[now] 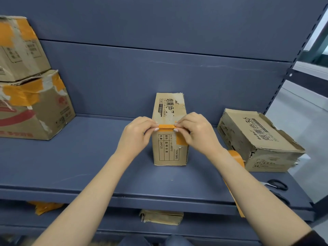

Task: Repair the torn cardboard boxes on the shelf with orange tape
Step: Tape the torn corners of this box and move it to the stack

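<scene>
Two hands meet over the middle box (169, 130), which stands near the centre of the shelf (99, 157) with its long axis running from near to far. A short strip (166, 126) of orange tape is stretched left to right across the box's top near edge, crosswise to that axis. The left hand (137, 134) pinches the strip's left end between thumb and fingers; the right hand (194, 132) pinches the right end the same way, fingers curled, not spread. Each hand sits just beside its own top corner of the box, so neither has to reach.

From where I stand, the strip looks ready to be laid down over the edge and rubbed flat; the move would go downward and toward the near face, where another orange patch (181, 140) already sits under the right hand.

The roll (237, 158) lies on the shelf to the right, behind the right forearm, touching or nearly touching a ragged box (262, 139). Scissors (276, 184) lie nearer, at the shelf's right edge. Two taped boxes (30, 96) are stacked at far left.
</scene>
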Tool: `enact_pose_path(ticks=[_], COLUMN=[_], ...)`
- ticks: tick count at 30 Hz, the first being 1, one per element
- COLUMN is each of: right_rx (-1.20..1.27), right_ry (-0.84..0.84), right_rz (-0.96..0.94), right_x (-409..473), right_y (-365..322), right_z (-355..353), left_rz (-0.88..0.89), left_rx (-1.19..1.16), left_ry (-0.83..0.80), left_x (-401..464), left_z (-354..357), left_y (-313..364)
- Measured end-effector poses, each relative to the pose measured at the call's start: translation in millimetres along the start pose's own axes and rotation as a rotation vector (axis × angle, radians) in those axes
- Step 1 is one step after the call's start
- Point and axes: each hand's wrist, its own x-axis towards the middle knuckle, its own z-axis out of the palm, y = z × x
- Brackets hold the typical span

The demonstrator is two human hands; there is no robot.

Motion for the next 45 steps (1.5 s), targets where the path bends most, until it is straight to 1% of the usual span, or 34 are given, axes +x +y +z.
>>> enact_pose_path(ticks=[3, 5, 7, 8, 12, 16, 18, 20, 22, 23, 27, 33, 36, 39, 41, 43, 45], right_rx=[0.028, 0.056, 0.057, 0.062, 0.061, 0.033, 0.048, 0.085, 0.090, 0.058, -0.052, -0.107, -0.116, -0.036, 0.063, 0.196, 0.265], right_ry=[-0.065, -0.100, -0.087, -0.072, -0.006, 0.025, 0.006, -0.026, -0.049, -0.039, 0.108, 0.190, 0.208, 0.161, 0.080, 0.005, 0.020], right_rz=[0.024, 0.075, 0.095, 0.096, 0.072, 0.016, 0.034, 0.100, 0.135, 0.120, -0.050, -0.047, -0.012, 0.077, 0.191, 0.329, 0.433], right_x=[0, -6, -12, -15, -17, -15, -15, -17, -19, -19, -14, -9, -7, -6, -4, -9, -20], right_y=[1, 6, 10, 12, 14, 8, 7, 7, 5, 4, -3, -4, -10, -16, -21, -24, -26], right_z=[-4, -9, -14, -15, -11, -4, -3, -8, -12, -12, 1, 13, 17, 11, 1, -9, -15], left_rz=[-0.014, -0.084, -0.170, -0.181, -0.082, -0.092, -0.089, -0.086, -0.040, 0.008, 0.143, 0.165, 0.150, 0.089, -0.023, -0.148, -0.282], left_rx=[0.000, -0.057, -0.138, -0.158, -0.091, -0.100, -0.029, 0.094, 0.193, 0.210, 0.159, 0.226, 0.212, 0.058, -0.055, -0.114, -0.186], left_ry=[-0.043, -0.053, -0.022, -0.005, -0.007, -0.041, -0.070, -0.089, -0.050, -0.023, 0.006, 0.145, 0.168, 0.144, 0.125, 0.142, 0.183], left_x=[1, 0, -1, -2, -3, -1, -3, -4, -1, 1, 9, 9, 8, 6, 5, 0, -11], left_z=[-5, -9, -11, -11, -5, -9, -11, -10, -7, -4, 15, 26, 29, 27, 23, 20, 20], left_y=[0, 0, -2, -3, -3, -4, -1, 6, 15, 19, 29, 28, 22, 18, 19, 23, 29])
